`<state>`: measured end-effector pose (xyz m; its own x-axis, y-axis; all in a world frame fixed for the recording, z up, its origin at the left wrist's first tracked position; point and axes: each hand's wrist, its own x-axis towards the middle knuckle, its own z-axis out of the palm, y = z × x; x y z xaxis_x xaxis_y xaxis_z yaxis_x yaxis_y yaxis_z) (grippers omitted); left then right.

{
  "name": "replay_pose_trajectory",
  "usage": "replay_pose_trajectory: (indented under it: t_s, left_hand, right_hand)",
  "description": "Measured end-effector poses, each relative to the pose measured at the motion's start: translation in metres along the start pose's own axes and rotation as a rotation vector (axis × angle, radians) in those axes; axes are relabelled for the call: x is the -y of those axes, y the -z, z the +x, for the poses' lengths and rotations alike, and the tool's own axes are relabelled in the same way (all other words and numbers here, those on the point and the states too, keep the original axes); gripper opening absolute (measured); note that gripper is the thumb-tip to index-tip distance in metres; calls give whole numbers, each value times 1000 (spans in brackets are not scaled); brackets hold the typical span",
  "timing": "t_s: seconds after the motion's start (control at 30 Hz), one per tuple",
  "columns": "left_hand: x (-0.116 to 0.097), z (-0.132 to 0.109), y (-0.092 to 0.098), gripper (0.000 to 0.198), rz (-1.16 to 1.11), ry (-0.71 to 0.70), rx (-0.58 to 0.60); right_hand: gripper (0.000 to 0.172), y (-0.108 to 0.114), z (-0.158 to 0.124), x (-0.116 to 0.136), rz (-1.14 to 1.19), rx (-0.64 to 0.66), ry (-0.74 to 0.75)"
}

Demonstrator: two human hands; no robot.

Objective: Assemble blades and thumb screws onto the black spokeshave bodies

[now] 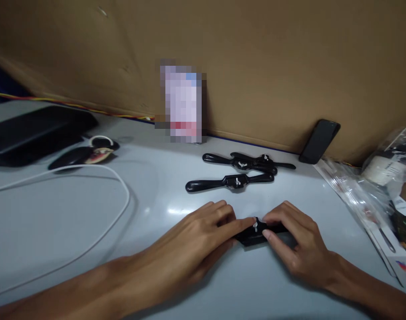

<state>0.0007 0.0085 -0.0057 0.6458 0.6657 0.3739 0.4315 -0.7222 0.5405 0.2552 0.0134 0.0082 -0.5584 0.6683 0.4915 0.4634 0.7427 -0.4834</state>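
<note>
Spokeshaves number four: one held spokeshave (252,238) and three lying loose, a near one (236,182), a middle one (242,165) and a far one (265,159). Hands come to two, one left hand (203,231) and one right hand (301,244). There is one smartphone (320,141), one white cable (89,166), one white ring (103,141), one pixelated upright object (183,106), one cardboard panel (256,66) and one tabletop (149,200). Clear plastic packages (351,200) overlap at the right edge, seemingly two or more, though their exact number is hard to make out.
</note>
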Motion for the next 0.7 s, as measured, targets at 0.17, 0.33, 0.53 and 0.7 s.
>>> replay_pose_trajectory:
  t_s: [0.17,0.33,0.53,0.7]
  left_hand:
    - [-2,-1,2,65,34,-16,8]
    - [-1,-3,3,87,100,-53,38]
    - [-4,-3,3,85,208,-129,1]
    - [-5,-1,8,69,249,-168,41]
  right_hand:
    - [42,-1,-3,-5,-32,65,45]
    - [37,-1,-4,-4,-40,56,77]
    - [31,-1,-4,-3,-69,59,90]
    - [31,-1,-4,-3,-77,61,93]
